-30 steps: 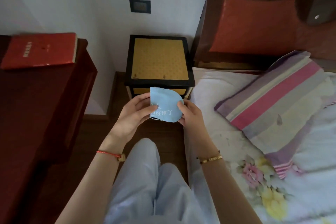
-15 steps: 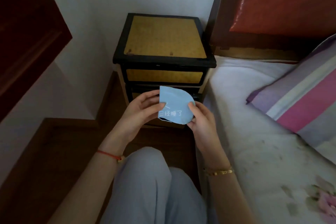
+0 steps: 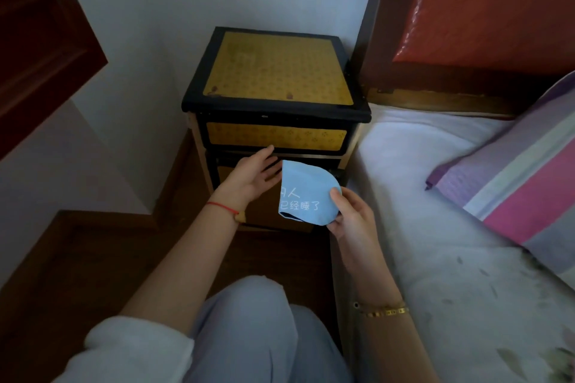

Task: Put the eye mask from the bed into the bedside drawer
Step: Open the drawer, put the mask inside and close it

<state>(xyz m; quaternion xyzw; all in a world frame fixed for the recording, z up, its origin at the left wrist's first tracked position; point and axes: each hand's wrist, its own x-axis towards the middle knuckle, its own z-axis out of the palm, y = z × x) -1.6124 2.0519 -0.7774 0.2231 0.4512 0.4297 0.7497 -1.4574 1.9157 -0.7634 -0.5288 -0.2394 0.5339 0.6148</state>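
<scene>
**Mask in right hand, drawer not yet open**

While the folded light-blue fabric eye mask (image 3: pixel 306 194) w/ white printed characters hangs in front of the nightstand, it's pinched at its right edge by the right hand (image 3: pixel 350 218), thumb on top, fingers curled behind. Left hand (image 3: pixel 252 176) is empty, spread open, palm up, fingertips at the dark gap just under the yellow patterned top drawer (image 3: pixel 275 137) of the black-framed yellow bedside cabinet (image 3: pixel 277 71). Both drawers look closed.

Risks, as I judge them:
- No handle visible, so fingers may slip off the drawer edge; can't tell which drawer is being reached.
- One-sided pinch on soft cloth: mask could unfold or drop to the dark wood floor (image 3: pixel 93 258) btwn knees & cabinet.
- Cabinet sits tight against the white-sheeted bed (image 3: pixel 435 196), so a hard pull could jam the drawer or shift the cabinet.
</scene>
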